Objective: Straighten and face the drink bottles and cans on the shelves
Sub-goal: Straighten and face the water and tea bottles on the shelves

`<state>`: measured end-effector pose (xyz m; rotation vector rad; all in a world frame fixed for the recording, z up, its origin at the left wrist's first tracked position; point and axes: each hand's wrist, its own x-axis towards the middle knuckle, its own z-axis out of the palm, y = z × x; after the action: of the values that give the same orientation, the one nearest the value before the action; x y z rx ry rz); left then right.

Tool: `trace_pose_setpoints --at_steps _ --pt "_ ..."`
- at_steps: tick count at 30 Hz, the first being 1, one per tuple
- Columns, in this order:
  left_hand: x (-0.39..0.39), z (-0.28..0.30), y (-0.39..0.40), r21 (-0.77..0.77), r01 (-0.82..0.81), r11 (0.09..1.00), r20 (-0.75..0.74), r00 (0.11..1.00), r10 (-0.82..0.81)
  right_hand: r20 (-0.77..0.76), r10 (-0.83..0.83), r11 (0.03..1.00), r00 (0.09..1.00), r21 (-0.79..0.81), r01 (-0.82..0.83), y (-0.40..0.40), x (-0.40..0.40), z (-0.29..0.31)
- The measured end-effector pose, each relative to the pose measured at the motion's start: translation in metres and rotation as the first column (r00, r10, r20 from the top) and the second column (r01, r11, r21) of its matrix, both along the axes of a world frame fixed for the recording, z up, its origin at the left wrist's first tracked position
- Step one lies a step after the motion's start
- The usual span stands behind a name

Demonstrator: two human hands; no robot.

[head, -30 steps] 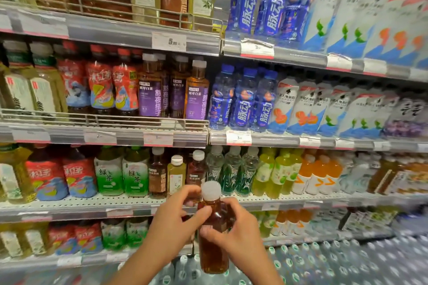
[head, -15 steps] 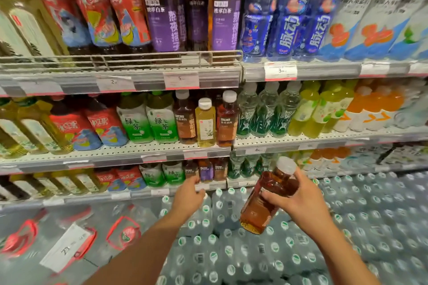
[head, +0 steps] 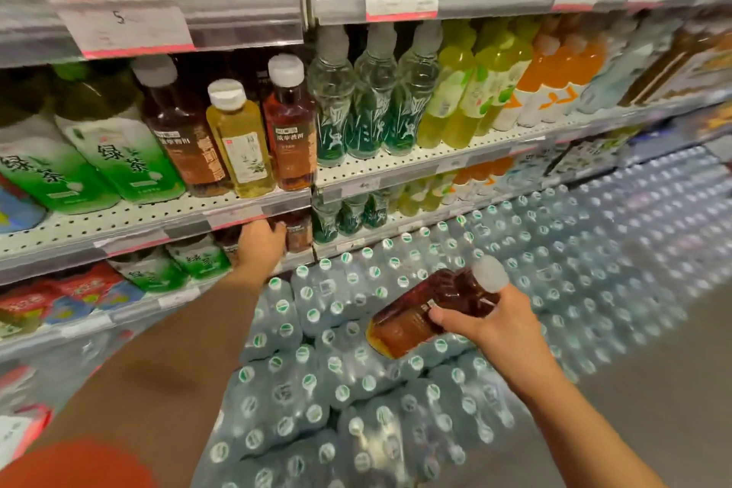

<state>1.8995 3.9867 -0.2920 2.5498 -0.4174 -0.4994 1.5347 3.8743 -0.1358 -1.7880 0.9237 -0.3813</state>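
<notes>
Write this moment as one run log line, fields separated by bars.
right hand: holds brown tea bottle, tilted | left hand: reaching among lower shelf bottles

Tea bottle (head: 431, 309) over water packs (head: 356, 388), right of shelves (head: 158, 222).

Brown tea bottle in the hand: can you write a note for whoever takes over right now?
Right hand grips the brown plastic tea bottle with the white cap, tilted over the shrink-wrapped water packs.
Left hand reaches into the lower grey shelf and touches the small dark bottles there; its grip is hidden.
Done: bottle carried down.
Left: shelve it upright, label forward, and straighten its neighbours.
</notes>
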Motion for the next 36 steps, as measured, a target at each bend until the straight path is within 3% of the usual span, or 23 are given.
trace_pose_setpoints --at_steps 4,10,14,17,22,27,36 --pt "0.006 -0.008 -0.004 0.027 -0.074 0.997 0.099 0.993 0.071 0.04 -0.079 0.993 0.996 0.09 0.075 -0.004 -0.006 -0.004" --pt "-0.033 -0.009 0.04 -0.204 0.11 0.973 0.196 0.978 -0.07 0.001 -0.018 0.996 1.0 0.086 0.018 -0.004 0.014 -0.022" --pt "-0.063 0.002 0.092 -0.407 0.15 0.901 0.327 0.945 -0.009 -0.074 0.155 0.986 0.985 -0.052 -0.159 0.003 0.053 -0.047" --pt "-0.074 0.023 0.128 -0.383 0.07 0.921 0.304 0.951 0.054 -0.079 0.281 0.947 0.956 -0.139 -0.29 0.012 0.096 -0.071" --pt "-0.087 0.049 0.182 -0.326 0.084 0.942 0.283 0.959 0.013 -0.036 0.4 0.884 0.916 -0.247 -0.397 0.032 0.183 -0.121" --pt "-0.09 0.067 0.214 -0.18 0.12 0.976 0.319 0.946 -0.058 -0.044 0.376 0.821 0.926 -0.447 -0.354 0.05 0.247 -0.166" --pt "-0.099 0.065 0.256 -0.173 0.078 0.982 0.322 0.946 -0.019 -0.116 0.376 0.787 0.919 -0.483 -0.383 0.055 0.284 -0.204"
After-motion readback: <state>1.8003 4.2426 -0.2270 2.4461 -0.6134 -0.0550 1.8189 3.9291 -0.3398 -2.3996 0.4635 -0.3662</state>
